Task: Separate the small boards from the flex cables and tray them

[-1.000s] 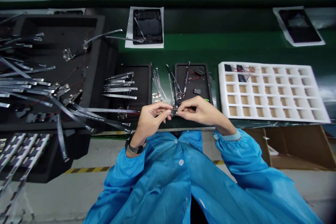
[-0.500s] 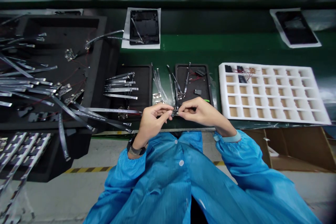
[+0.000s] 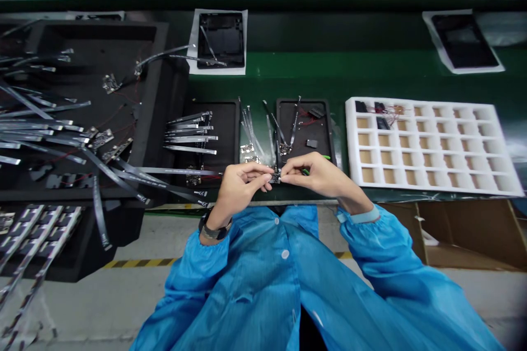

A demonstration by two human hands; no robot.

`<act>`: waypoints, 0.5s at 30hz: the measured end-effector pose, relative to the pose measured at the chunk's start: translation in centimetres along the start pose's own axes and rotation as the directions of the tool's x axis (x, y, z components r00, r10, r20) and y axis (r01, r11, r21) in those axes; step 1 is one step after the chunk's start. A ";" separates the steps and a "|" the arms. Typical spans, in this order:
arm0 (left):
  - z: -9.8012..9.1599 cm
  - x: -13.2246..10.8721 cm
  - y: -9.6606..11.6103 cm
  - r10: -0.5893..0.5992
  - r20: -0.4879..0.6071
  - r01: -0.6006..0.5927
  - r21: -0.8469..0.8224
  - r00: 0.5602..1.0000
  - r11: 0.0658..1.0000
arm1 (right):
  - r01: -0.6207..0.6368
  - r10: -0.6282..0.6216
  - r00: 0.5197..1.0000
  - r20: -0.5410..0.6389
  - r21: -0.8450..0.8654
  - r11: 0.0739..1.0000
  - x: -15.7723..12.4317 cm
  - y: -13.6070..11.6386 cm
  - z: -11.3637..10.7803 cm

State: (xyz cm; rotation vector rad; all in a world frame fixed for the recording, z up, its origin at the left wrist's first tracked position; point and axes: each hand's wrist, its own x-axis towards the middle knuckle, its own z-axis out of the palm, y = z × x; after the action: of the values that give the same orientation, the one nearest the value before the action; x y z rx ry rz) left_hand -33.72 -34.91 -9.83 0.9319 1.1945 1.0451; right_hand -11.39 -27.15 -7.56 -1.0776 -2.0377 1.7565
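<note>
The ribbon cables (image 3: 189, 149) look glossy, the smock (image 3: 284, 285) sheeny synthetic cloth, the tray (image 3: 352, 142) matt white foam.

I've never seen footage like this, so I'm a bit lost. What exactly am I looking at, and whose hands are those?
No machine here: these are a person's own bare hands, filmed by a camera worn on their head, looking forward and down. That's why you see their blue coat from above. The left hand, with a watch on its wrist, and the right hand pinch a small circuit board between them. On the green work surface lie black trays with flat ribbon cables, and a white foam tray divided into square cells.
</note>
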 end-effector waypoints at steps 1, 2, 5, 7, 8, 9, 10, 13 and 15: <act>0.0 0.0 0.0 -0.001 0.002 0.001 0.008 1.000 1.000 | 0.000 0.000 1.000 0.004 0.005 1.000 0.0 0.1 0.0; -0.1 -0.1 0.0 -0.001 0.003 0.001 0.018 1.000 1.000 | -0.001 0.001 1.000 0.007 0.010 1.000 0.0 0.1 0.0; -0.2 -0.1 0.1 0.007 0.011 -0.007 0.045 1.000 0.999 | -0.006 0.005 1.000 0.012 0.030 1.000 0.1 0.4 0.2; -0.3 -0.1 0.2 0.017 0.014 -0.018 0.054 1.000 0.998 | -0.010 0.010 1.000 0.010 0.050 0.999 0.1 0.6 0.3; -0.3 -0.1 0.2 0.021 0.011 -0.022 0.057 1.000 0.998 | -0.011 0.011 1.000 0.011 0.060 0.998 0.1 0.7 0.4; -0.3 -0.1 0.3 0.023 0.008 -0.024 0.059 1.000 0.998 | -0.011 0.010 1.000 0.012 0.069 0.998 0.1 0.7 0.4; -0.3 -0.2 0.3 0.023 0.006 -0.024 0.059 1.000 0.998 | -0.011 0.010 1.000 0.014 0.077 0.997 0.1 0.8 0.5; -0.3 -0.2 0.3 0.029 0.005 -0.029 0.055 1.000 0.998 | -0.010 0.009 1.000 0.014 0.084 0.996 0.0 1.0 0.6; -0.2 -0.3 0.3 0.038 0.003 -0.038 0.054 0.999 0.998 | -0.007 0.006 1.000 0.007 0.084 0.996 0.0 1.0 0.6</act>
State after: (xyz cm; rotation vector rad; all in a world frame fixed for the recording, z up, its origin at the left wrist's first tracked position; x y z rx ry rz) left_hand -33.97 -35.11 -9.54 1.0006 1.2120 1.0461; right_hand -11.38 -27.60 -8.63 -1.0557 -1.9480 1.8338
